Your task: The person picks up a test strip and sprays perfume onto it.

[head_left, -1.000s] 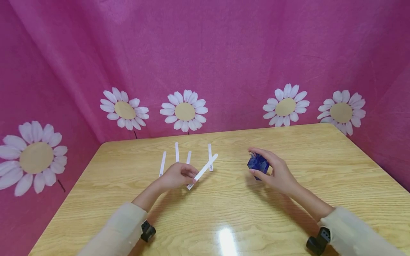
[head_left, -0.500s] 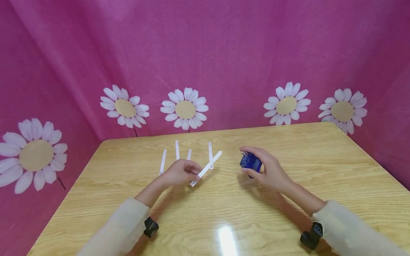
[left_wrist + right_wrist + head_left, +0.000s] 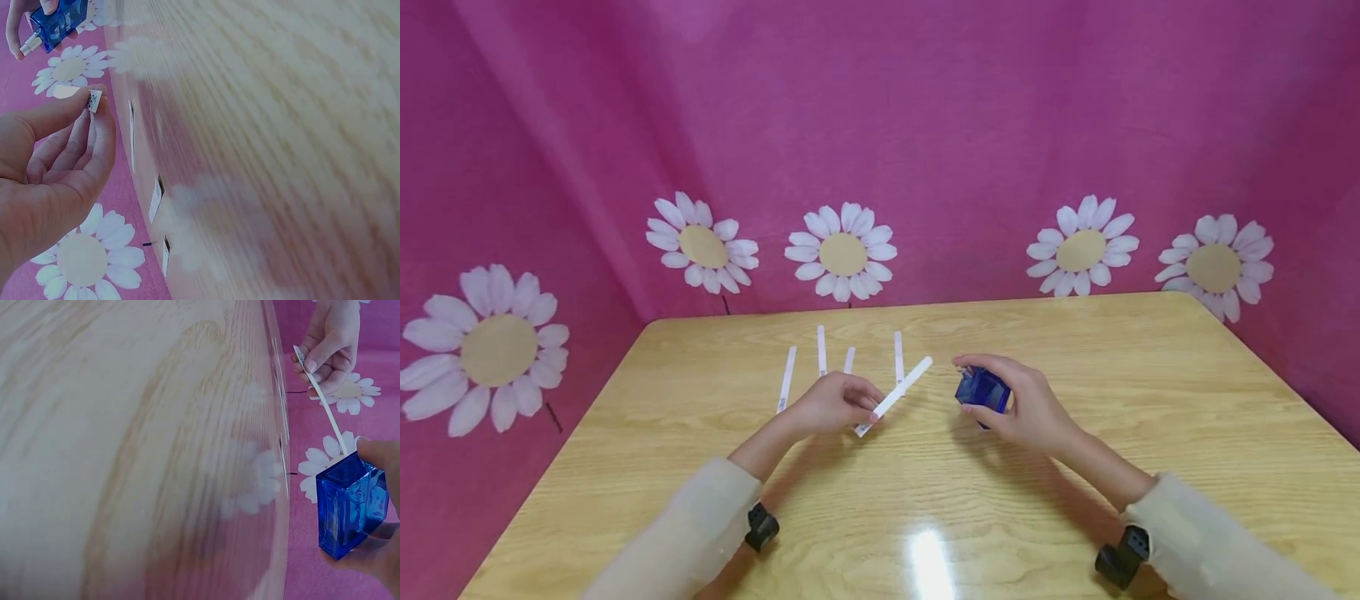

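Note:
My left hand (image 3: pixel 838 404) pinches a white paper test strip (image 3: pixel 908 385) near its printed end between thumb and fingers. The strip slants up and away to the right, above the table. On the right, my right hand (image 3: pixel 1033 410) grips a square blue glass perfume bottle (image 3: pixel 983 389), tilted, with thumb and fingers on opposite sides. A silver spray nozzle (image 3: pixel 30 44) shows on the bottle in the left wrist view, a fingertip at its end. In the head view the strip's free tip points toward the bottle, a small gap between them.
Several more white strips lie on the wooden table (image 3: pixel 1075 350) behind and left of my left hand, one strip (image 3: pixel 787 379) furthest left and another strip (image 3: pixel 898 354) nearer the middle. A pink curtain (image 3: pixel 955 150) with daisy prints surrounds the table's back and sides.
My right hand has brought the bottle leftward, closer to the strip. My left hand has shifted slightly right with the strip still pinched. The head view has turned a little.

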Tool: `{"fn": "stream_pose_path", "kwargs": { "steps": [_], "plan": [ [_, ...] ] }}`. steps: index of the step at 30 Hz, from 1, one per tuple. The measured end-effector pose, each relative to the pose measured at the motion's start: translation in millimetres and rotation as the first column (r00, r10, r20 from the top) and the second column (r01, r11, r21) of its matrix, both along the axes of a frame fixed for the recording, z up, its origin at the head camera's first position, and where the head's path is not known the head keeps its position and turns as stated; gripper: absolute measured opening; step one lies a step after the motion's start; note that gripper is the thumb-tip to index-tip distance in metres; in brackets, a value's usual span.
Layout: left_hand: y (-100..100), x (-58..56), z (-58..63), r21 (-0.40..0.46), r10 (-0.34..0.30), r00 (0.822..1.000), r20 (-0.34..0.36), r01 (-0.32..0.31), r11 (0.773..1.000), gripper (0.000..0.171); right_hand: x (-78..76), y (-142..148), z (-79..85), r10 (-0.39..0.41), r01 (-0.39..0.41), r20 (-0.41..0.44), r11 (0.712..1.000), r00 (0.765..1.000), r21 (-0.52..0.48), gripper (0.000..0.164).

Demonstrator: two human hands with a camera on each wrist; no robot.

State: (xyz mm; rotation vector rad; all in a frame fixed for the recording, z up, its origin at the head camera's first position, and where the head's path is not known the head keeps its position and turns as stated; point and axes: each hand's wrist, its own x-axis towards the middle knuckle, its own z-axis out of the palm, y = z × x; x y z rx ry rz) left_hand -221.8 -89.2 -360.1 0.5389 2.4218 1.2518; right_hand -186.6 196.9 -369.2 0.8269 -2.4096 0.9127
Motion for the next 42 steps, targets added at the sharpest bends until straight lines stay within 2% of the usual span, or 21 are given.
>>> {"fn": "stream_pose_path", "kwargs": {
  "steps": [7, 15, 28, 35, 42],
  "plan": [
    [2.9, 0.0, 3.8, -0.005, -0.001, 1.0, 0.013, 0.001, 1.0, 0.022, 0.6, -2.4, 0.2, -0.015, 0.014, -0.016, 1.0, 1.0, -0.003, 0.056],
    [3.8, 1.3, 1.8, -0.001, 0.003, 1.0, 0.019, -0.003, 1.0, 0.023, -0.6, -4.3, -0.3, -0.067, 0.067, -0.032, 0.998, 0.997, -0.021, 0.057],
    [4.1, -0.2, -0.9, 0.004, 0.019, 0.999, 0.033, -0.019, 1.0, 0.023, 1.1, -1.7, -4.5, -0.061, 0.061, -0.063, 0.998, 0.996, -0.001, 0.056],
    [4.8, -0.2, -0.1, -0.002, 0.012, 1.0, 0.027, -0.012, 1.0, 0.023, 2.8, -1.8, -4.4, -0.058, 0.057, -0.046, 0.998, 0.997, -0.005, 0.053],
    [5.6, -0.2, 2.4, 0.004, 0.011, 0.999, 0.034, -0.011, 1.0, 0.023, 2.1, 0.2, -4.1, -0.067, 0.067, -0.039, 0.998, 0.997, -0.001, 0.058]
  ]
}}
